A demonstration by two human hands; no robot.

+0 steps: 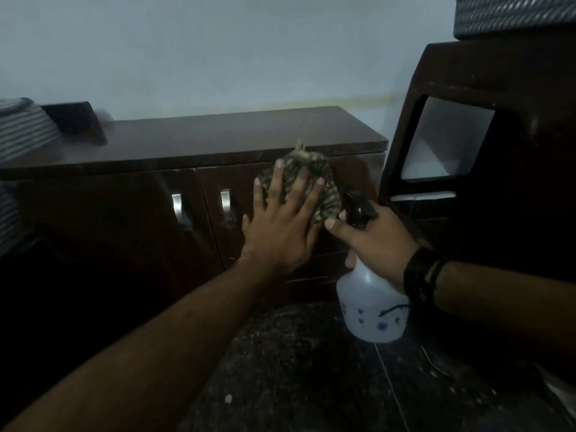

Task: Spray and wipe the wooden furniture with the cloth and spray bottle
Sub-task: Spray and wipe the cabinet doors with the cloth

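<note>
Starting at 9 o'clock: a striped fabric item is seen at the frame's left edge, blurred, with a dark object just beside it on the cabinet top.

Dark wooden cabinet: glossy, low, set against a pale wall. Two metal handles are mounted near the door seam.

Left hand: pressed flat against the cabinet front, right of the handles. The fingers are spread apart, with the cloth pinned beneath them.

Cloth: a mottled, crumpled rag held against the upper cabinet front, just under the top's edge, protruding past the fingertips toward 12 and 3 o'clock.

Right hand: located just right of the left hand, fingers clamped around the neck of the spray bottle. A dark band is worn on the wrist.

Spray bottle: translucent white body with blue floral print, black trigger head, held upright close to the cloth, above the speckled dark floor.

At 3 o'clock: a dark piece of furniture with a cut-out opening, beside the cabinet; a patterned item is seen on top of it.
</note>
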